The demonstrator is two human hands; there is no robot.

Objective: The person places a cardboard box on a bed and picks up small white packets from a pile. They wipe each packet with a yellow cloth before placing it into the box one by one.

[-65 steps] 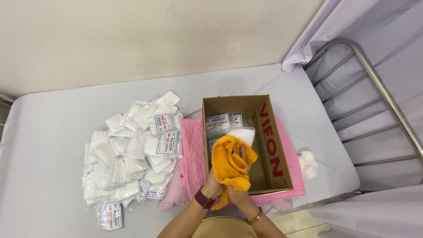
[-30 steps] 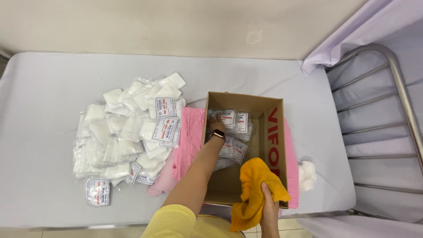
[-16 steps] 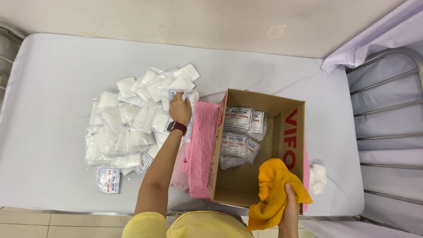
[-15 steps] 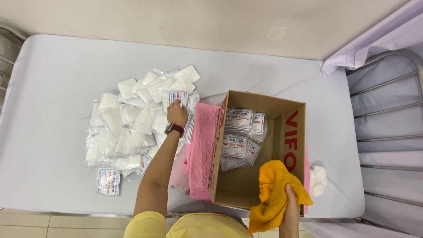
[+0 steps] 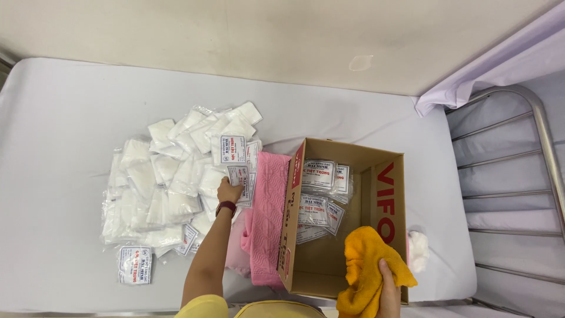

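Note:
My left hand (image 5: 229,191) reaches out over a heap of small clear packets (image 5: 170,182) of white gauze on the grey sheet, its fingers closed on one labelled packet (image 5: 239,176) at the heap's right edge. A dark watch sits on that wrist. My right hand (image 5: 388,288) grips a bunched yellow cloth (image 5: 368,271) over the near right corner of an open cardboard box (image 5: 388,194). Inside the box lie several packets (image 5: 321,194) against its far left side.
A pink towel (image 5: 268,218) lies between the heap and the box. One packet (image 5: 135,264) sits apart at the near left. A white wad (image 5: 418,250) rests right of the box. A metal bed rail (image 5: 529,176) and lilac cloth (image 5: 494,65) stand at the right.
My left hand left the box and reached left to the heap, then drew back slightly onto a packet at its edge. My right hand carried the yellow cloth toward the box's near right corner.

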